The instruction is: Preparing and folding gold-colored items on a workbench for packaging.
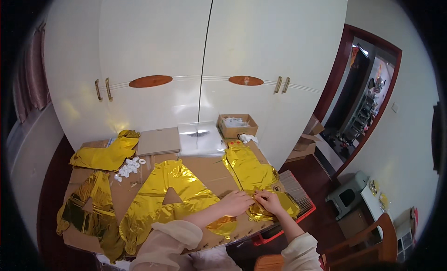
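Observation:
At the right end of the cardboard-covered table lies a flat gold foil balloon (pixel 251 166). Both of my hands are on its near end, close together. My left hand (pixel 236 203) has its fingers bent and pinched on the foil edge. My right hand (pixel 270 202) pinches the same spot from the other side; the fingertips' exact hold is too small to make out. Under my left forearm spreads an A-shaped gold foil balloon (pixel 144 201) with a triangular opening. Another A-shaped gold balloon (pixel 100 185) lies at the left.
Folded gold foil (pixel 104 152) and white ribbon rolls (pixel 128 168) lie at the far left. Behind are grey-brown card sheets (pixel 158 141), clear plastic bags (pixel 200 143) and an open cardboard box (pixel 238 129). A red crate (pixel 307 214), grey stool (pixel 347 189) and wooden chair (pixel 384 233) stand right.

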{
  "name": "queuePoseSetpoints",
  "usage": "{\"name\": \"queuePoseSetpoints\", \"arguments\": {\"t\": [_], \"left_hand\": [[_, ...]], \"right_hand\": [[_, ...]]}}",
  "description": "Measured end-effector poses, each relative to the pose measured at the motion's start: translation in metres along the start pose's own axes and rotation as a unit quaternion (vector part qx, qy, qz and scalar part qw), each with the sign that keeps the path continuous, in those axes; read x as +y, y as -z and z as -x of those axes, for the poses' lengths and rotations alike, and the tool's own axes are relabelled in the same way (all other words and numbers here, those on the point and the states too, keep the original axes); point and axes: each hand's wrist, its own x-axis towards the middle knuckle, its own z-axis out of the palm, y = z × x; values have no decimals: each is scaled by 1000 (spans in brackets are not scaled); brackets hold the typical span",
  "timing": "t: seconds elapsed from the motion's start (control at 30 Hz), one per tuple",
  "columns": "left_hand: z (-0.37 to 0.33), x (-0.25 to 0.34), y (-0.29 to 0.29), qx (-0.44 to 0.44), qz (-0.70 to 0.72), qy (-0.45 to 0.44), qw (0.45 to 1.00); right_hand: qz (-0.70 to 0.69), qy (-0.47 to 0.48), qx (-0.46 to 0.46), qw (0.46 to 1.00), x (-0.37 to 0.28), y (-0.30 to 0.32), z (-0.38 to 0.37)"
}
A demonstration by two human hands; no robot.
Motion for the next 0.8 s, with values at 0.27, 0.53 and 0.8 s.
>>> {"name": "queuePoseSetpoints", "arguments": {"t": [0.27, 0.53, 0.8], "left_hand": [[-22, -16, -31, 37, 51, 40, 997], [-62, -56, -14, -56, -65, 200, 976], [-75, -82, -8, -181, -8, 274, 944]], "right_hand": [[-335, -131, 42, 932, 29, 13, -9], [-253, -100, 87, 958, -11, 55, -21], [-341, -67, 216, 913, -25, 139, -67]]}}
